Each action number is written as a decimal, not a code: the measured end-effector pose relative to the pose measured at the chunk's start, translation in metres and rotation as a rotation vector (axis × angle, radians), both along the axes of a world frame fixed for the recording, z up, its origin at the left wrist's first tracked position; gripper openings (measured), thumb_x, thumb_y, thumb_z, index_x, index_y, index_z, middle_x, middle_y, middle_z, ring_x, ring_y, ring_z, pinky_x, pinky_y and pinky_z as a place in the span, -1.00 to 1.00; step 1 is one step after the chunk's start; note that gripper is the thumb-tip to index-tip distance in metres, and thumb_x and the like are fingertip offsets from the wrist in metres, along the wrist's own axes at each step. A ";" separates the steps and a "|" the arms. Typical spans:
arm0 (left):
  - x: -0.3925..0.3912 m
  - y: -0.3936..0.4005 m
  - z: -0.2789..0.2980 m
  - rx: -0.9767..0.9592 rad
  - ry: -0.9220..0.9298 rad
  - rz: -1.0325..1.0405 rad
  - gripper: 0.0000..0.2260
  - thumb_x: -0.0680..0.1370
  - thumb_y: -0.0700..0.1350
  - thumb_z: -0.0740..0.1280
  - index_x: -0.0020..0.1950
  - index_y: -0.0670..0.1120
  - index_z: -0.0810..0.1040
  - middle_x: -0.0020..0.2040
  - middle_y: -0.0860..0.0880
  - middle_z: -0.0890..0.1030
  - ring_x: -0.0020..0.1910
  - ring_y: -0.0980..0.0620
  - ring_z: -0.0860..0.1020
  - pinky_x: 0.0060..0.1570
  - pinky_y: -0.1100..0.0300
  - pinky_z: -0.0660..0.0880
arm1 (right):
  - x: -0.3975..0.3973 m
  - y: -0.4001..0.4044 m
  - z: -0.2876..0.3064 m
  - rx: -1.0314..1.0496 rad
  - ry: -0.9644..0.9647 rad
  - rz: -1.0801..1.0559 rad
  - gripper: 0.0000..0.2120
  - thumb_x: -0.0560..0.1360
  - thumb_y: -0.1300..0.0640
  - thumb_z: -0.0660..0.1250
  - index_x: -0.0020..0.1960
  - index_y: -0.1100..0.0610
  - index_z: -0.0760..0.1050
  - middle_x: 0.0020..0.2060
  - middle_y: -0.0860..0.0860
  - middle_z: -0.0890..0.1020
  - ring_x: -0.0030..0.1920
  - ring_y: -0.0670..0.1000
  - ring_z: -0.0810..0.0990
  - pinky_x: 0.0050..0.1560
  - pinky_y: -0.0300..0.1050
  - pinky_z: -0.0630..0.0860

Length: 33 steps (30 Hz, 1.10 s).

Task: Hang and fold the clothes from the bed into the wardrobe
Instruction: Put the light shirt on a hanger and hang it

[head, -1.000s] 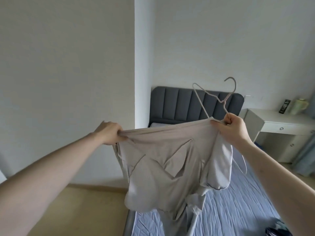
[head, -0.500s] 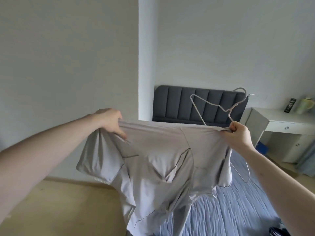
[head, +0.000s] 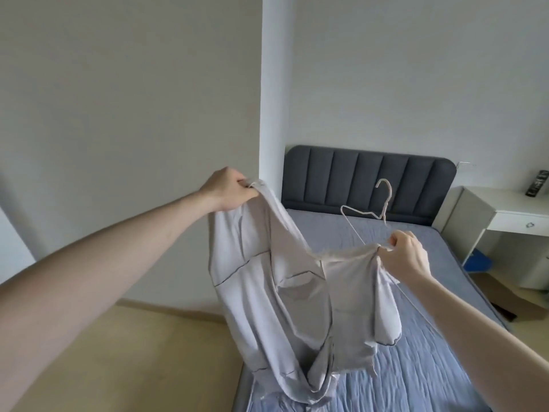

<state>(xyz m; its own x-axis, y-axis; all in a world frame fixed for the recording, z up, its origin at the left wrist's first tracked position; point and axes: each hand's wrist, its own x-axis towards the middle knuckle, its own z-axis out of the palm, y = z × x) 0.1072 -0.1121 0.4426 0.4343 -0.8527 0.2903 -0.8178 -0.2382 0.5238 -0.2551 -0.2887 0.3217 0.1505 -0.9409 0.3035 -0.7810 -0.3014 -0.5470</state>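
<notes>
Over the bed (head: 430, 337): we hold a pale grey garment (head: 285, 307) up in the air, its lower folds sagging to the blue cover.
Left hand (head: 230, 190): raised high, fingers curled tight round one top corner of the garment.
Right hand (head: 405, 257): lower, fingers pinching the other top edge together with a thin white hanger (head: 371, 212).
Hanger: hook points up, above our right hand; its wire runs down behind the cloth.
Beyond: dark padded headboard (head: 368, 176); white counter (head: 505, 209) at the right, a dark remote (head: 538, 182) on it.
</notes>
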 end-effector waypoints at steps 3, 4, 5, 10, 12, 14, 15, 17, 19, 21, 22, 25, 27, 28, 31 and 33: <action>-0.034 -0.007 0.022 -0.130 -0.087 -0.075 -0.51 0.22 0.31 0.26 -0.46 -0.09 0.21 -0.55 0.04 0.24 -0.44 0.02 0.19 -0.43 0.12 0.17 | 0.032 0.024 -0.004 0.006 -0.130 0.104 -0.84 0.53 0.10 0.37 -0.20 0.12 0.49 -0.13 0.00 0.62 -0.24 0.04 0.53 -0.24 -0.08 0.39; -0.044 -0.008 0.027 -0.162 -0.111 -0.096 -0.51 0.23 0.30 0.26 -0.45 -0.10 0.20 -0.55 0.04 0.26 -0.45 0.03 0.19 -0.44 0.13 0.17 | 0.043 0.033 -0.002 0.038 -0.199 0.162 -0.90 0.52 0.12 0.39 -0.16 0.07 0.52 -0.11 -0.07 0.65 -0.28 -0.06 0.55 -0.30 -0.14 0.42; -0.053 -0.009 0.032 -0.192 -0.127 -0.118 -0.51 0.25 0.29 0.28 -0.46 -0.10 0.20 -0.56 0.05 0.27 -0.47 0.04 0.19 -0.44 0.14 0.18 | 0.052 0.042 0.000 0.082 -0.256 0.227 -0.92 0.50 0.12 0.43 -0.11 0.03 0.53 -0.07 -0.17 0.64 -0.33 -0.18 0.54 -0.37 -0.23 0.45; -0.073 -0.012 0.050 -0.287 -0.133 -0.134 -0.53 0.36 0.17 0.35 -0.48 -0.11 0.22 -0.57 0.02 0.27 -0.46 0.01 0.21 -0.43 0.10 0.21 | 0.069 0.060 -0.023 0.307 -0.258 0.372 -0.71 0.39 0.27 0.47 0.05 0.13 0.47 0.13 -0.19 0.58 -0.48 -0.15 0.39 -0.50 -0.28 0.34; -0.071 -0.009 0.056 -0.305 -0.142 -0.106 -0.54 0.38 0.13 0.37 -0.46 -0.13 0.23 -0.56 0.00 0.24 -0.45 0.01 0.19 -0.43 0.09 0.18 | 0.063 0.062 -0.047 0.387 -0.208 0.347 -0.69 0.38 0.28 0.50 0.02 0.15 0.44 0.23 -0.13 0.59 -0.38 -0.09 0.43 -0.46 -0.27 0.36; -0.065 -0.006 0.060 -0.328 -0.147 -0.085 -0.52 0.40 0.12 0.40 -0.46 -0.14 0.23 -0.54 -0.02 0.21 -0.46 0.03 0.16 -0.45 0.10 0.18 | 0.059 0.069 -0.075 0.473 -0.174 0.348 -0.61 0.36 0.25 0.57 0.05 0.16 0.43 0.31 -0.11 0.58 -0.18 -0.04 0.53 -0.35 -0.27 0.42; -0.063 -0.005 0.063 -0.338 -0.150 -0.076 -0.49 0.42 0.12 0.42 -0.46 -0.15 0.23 -0.52 -0.02 0.20 -0.46 0.03 0.16 -0.47 0.14 0.16 | 0.060 0.074 -0.090 0.520 -0.166 0.366 -0.56 0.35 0.20 0.61 0.09 0.15 0.43 0.33 -0.12 0.56 -0.05 -0.03 0.58 -0.26 -0.26 0.45; -0.059 0.000 0.067 -0.343 -0.162 -0.049 -0.45 0.44 0.15 0.46 -0.46 -0.13 0.22 -0.50 0.00 0.19 -0.47 0.03 0.16 -0.51 0.19 0.14 | 0.070 0.094 -0.118 0.616 -0.146 0.419 -0.37 0.30 0.05 0.67 0.24 0.10 0.42 0.30 -0.15 0.49 0.12 -0.01 0.60 -0.17 -0.31 0.45; -0.056 0.004 0.072 -0.343 -0.162 -0.018 -0.43 0.42 0.19 0.46 -0.46 -0.11 0.20 -0.50 0.01 0.17 -0.48 0.04 0.17 -0.52 0.20 0.16 | 0.089 0.118 -0.141 0.714 -0.151 0.465 -0.18 0.23 -0.10 0.70 0.32 0.04 0.34 0.26 -0.16 0.44 0.10 -0.07 0.54 -0.17 -0.35 0.44; -0.054 0.008 0.076 -0.353 -0.157 0.008 -0.42 0.40 0.23 0.44 -0.45 -0.11 0.18 -0.50 0.02 0.14 -0.46 0.04 0.14 -0.51 0.19 0.13 | 0.113 0.141 -0.160 0.772 -0.208 0.472 -0.11 0.15 -0.17 0.71 0.27 0.04 0.29 0.19 -0.14 0.46 0.06 -0.09 0.52 -0.15 -0.26 0.46; -0.051 0.011 0.079 -0.359 -0.164 0.021 -0.41 0.39 0.26 0.42 -0.45 -0.11 0.17 -0.50 0.03 0.13 -0.45 0.05 0.12 -0.51 0.18 0.13 | 0.124 0.149 -0.168 0.763 -0.234 0.447 -0.16 0.14 -0.16 0.70 0.21 0.05 0.29 0.12 -0.12 0.49 0.00 -0.09 0.53 -0.18 -0.21 0.47; -0.035 0.026 0.088 -0.363 -0.259 0.105 -0.44 0.34 0.32 0.34 -0.44 -0.13 0.24 -0.54 -0.02 0.18 -0.47 -0.01 0.18 -0.48 0.16 0.19 | 0.142 0.151 -0.178 0.658 -0.320 0.313 -0.52 0.33 0.00 0.60 0.02 0.11 0.38 -0.09 -0.02 0.59 -0.12 0.03 0.59 -0.19 -0.01 0.54; -0.008 0.042 0.088 -0.321 -0.341 0.213 -0.48 0.34 0.32 0.32 -0.44 -0.12 0.32 -0.50 -0.11 0.33 -0.35 -0.23 0.44 -0.37 0.10 0.29 | 0.133 0.133 -0.172 0.586 -0.336 0.253 -0.70 0.42 0.06 0.54 -0.10 0.15 0.44 -0.21 0.03 0.62 -0.19 0.09 0.59 -0.23 -0.01 0.51; 0.011 0.052 0.085 -0.278 -0.380 0.273 -0.49 0.35 0.32 0.32 -0.43 -0.12 0.34 -0.42 -0.15 0.45 -0.23 -0.31 0.54 -0.30 0.09 0.33 | 0.123 0.118 -0.167 0.559 -0.323 0.226 -0.74 0.43 0.09 0.52 -0.17 0.14 0.43 -0.27 0.03 0.61 -0.24 0.09 0.57 -0.29 -0.04 0.46; 0.070 0.087 0.065 -0.109 -0.471 0.429 -0.55 0.37 0.28 0.28 -0.36 -0.13 0.45 -0.20 -0.27 0.60 -0.10 -0.32 0.62 -0.18 0.06 0.39 | 0.084 0.064 -0.142 0.430 -0.235 0.141 -0.73 0.40 0.31 0.39 -0.32 0.09 0.35 -0.39 0.01 0.50 -0.27 0.08 0.47 -0.32 -0.06 0.34; 0.101 0.105 0.042 0.018 -0.483 0.485 -0.55 0.41 0.29 0.28 -0.33 -0.12 0.49 -0.17 -0.25 0.63 -0.08 -0.31 0.64 -0.15 0.05 0.44 | 0.067 0.034 -0.113 0.335 -0.233 0.129 -0.68 0.35 0.40 0.33 -0.35 0.09 0.26 -0.42 0.00 0.39 -0.26 0.05 0.37 -0.31 -0.06 0.25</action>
<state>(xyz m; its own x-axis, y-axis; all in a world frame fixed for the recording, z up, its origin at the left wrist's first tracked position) 0.2080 -0.0071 0.4843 0.5939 -0.6007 0.5352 -0.7571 -0.6423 0.1192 -0.1885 -0.2546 0.2084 0.2375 -0.9711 0.0239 -0.5925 -0.1643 -0.7887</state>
